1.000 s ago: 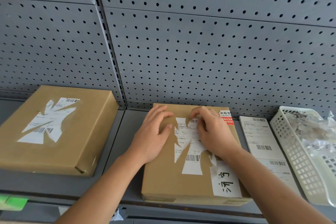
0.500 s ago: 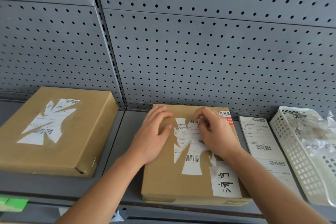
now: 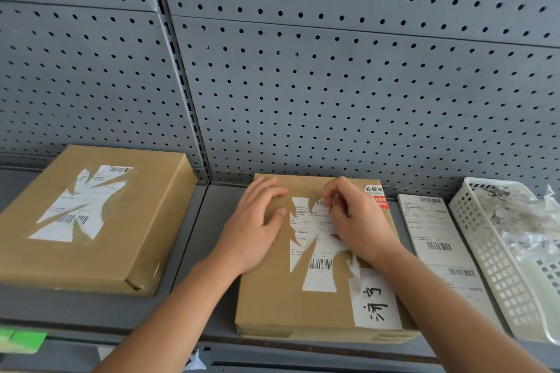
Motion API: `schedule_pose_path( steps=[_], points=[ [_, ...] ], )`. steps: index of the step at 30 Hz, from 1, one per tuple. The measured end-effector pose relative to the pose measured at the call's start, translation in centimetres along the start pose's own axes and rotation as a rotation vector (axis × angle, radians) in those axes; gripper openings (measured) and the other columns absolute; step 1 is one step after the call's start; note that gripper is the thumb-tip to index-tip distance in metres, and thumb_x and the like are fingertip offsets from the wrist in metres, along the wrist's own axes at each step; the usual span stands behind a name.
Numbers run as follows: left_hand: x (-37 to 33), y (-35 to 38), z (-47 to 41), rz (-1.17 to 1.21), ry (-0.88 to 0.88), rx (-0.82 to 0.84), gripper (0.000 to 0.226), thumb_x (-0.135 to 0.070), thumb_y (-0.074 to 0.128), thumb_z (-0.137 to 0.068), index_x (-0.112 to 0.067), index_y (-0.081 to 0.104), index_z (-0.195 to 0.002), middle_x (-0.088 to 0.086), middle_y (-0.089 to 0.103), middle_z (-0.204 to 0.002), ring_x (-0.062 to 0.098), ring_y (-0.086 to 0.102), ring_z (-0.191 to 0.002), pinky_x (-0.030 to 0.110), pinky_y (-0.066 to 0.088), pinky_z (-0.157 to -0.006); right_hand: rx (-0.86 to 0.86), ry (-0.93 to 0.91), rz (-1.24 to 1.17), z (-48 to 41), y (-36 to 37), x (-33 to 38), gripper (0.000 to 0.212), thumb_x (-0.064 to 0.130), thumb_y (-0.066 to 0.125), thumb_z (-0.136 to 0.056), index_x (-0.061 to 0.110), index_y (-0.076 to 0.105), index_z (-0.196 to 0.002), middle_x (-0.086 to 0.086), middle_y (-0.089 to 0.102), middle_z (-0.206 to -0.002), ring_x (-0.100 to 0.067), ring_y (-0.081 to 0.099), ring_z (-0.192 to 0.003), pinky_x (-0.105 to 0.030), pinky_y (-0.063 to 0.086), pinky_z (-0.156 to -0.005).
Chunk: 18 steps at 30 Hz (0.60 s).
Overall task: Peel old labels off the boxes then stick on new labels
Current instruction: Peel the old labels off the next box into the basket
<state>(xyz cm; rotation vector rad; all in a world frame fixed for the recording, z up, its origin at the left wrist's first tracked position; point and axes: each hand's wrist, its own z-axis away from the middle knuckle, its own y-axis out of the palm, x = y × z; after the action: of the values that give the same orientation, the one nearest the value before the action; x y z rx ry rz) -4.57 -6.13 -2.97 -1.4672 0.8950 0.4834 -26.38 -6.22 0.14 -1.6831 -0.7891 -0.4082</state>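
A flat brown box [image 3: 272,297] lies on the grey shelf in the middle. Its old white label [image 3: 315,254] is torn into ragged strips with a barcode. My left hand [image 3: 257,230] lies flat on the box top, fingers straight, just left of the label. My right hand [image 3: 357,221] pinches a lifted strip at the label's upper right edge. A second brown box [image 3: 121,251] with another torn label [image 3: 78,209] sits to the left. A strip of new white labels [image 3: 436,239] lies right of the middle box.
A white plastic basket [image 3: 491,266] holding several peeled scraps stands at the far right. A white handwritten sticker [image 3: 375,300] and a red-and-white sticker [image 3: 375,195] are on the middle box. Grey pegboard [image 3: 333,85] backs the shelf. A green tag [image 3: 21,339] shows at lower left.
My right hand has shifted slightly up and its fingertips have closed on the label's upper edge, lifting a small strip. My left hand has stayed put on the box.
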Motion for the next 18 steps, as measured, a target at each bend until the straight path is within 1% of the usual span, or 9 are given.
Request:
schedule_pose_path(
  steps=[3, 5, 9, 11, 15, 18],
  points=[
    [0.12, 0.04, -0.05, -0.001, 0.005, -0.008, 0.029, -0.035, 0.051, -0.104, -0.039, 0.054, -0.132, -0.029, 0.028, -0.157, -0.016, 0.004, -0.146, 0.025, 0.016, -0.115, 0.013, -0.005, 0.041, 0.04, 0.08, 0.08, 0.029, -0.003, 0.05, -0.087, 0.022, 0.059, -0.099, 0.018, 0.048, -0.078, 0.003, 0.048, -0.077, -0.014, 0.036, -0.062],
    [0.13, 0.03, -0.09, -0.002, 0.008, -0.008, 0.029, -0.035, 0.051, -0.104, -0.039, 0.054, -0.132, -0.029, 0.028, -0.157, -0.016, 0.004, -0.146, 0.024, 0.016, -0.114, 0.024, -0.025, 0.047, -0.06, 0.14, 0.18, 0.029, -0.004, 0.05, -0.087, 0.021, 0.059, -0.098, 0.02, 0.049, -0.081, 0.007, 0.048, -0.08, -0.012, 0.036, -0.064],
    [0.13, 0.06, -0.04, 0.003, 0.002, -0.003, 0.03, -0.036, 0.05, -0.104, -0.04, 0.053, -0.133, -0.029, 0.027, -0.157, -0.016, 0.005, -0.146, 0.026, 0.016, -0.115, 0.028, -0.024, 0.024, -0.13, 0.12, 0.06, 0.029, -0.004, 0.049, -0.086, 0.024, 0.055, -0.091, 0.014, 0.054, -0.081, 0.001, 0.05, -0.073, -0.017, 0.033, -0.06],
    [0.14, 0.03, -0.04, 0.005, 0.001, -0.006, 0.029, -0.036, 0.05, -0.104, -0.04, 0.053, -0.132, -0.029, 0.027, -0.157, -0.016, 0.004, -0.146, 0.028, 0.017, -0.116, 0.015, -0.029, 0.017, -0.01, 0.03, -0.02, 0.028, -0.004, 0.05, -0.086, 0.024, 0.054, -0.091, 0.015, 0.053, -0.079, 0.001, 0.049, -0.071, -0.016, 0.033, -0.059],
    [0.08, 0.05, -0.1, 0.005, -0.005, -0.006, 0.029, -0.036, 0.05, -0.104, -0.039, 0.054, -0.133, -0.03, 0.027, -0.156, -0.016, 0.003, -0.146, 0.027, 0.016, -0.115, 0.02, -0.036, 0.062, -0.19, 0.12, -0.09, 0.026, 0.0, 0.054, -0.088, 0.022, 0.057, -0.101, 0.023, 0.048, -0.085, 0.003, 0.049, -0.077, -0.016, 0.038, -0.065],
    [0.03, 0.02, -0.07, 0.006, -0.003, -0.007, 0.029, -0.035, 0.051, -0.104, -0.039, 0.054, -0.133, -0.029, 0.028, -0.156, -0.016, 0.003, -0.146, 0.026, 0.015, -0.116, 0.036, -0.088, 0.136, -0.49, 0.35, -0.25, 0.022, 0.003, 0.058, -0.09, 0.02, 0.06, -0.104, 0.027, 0.049, -0.091, -0.003, 0.044, -0.08, -0.024, 0.043, -0.071]
  ],
)
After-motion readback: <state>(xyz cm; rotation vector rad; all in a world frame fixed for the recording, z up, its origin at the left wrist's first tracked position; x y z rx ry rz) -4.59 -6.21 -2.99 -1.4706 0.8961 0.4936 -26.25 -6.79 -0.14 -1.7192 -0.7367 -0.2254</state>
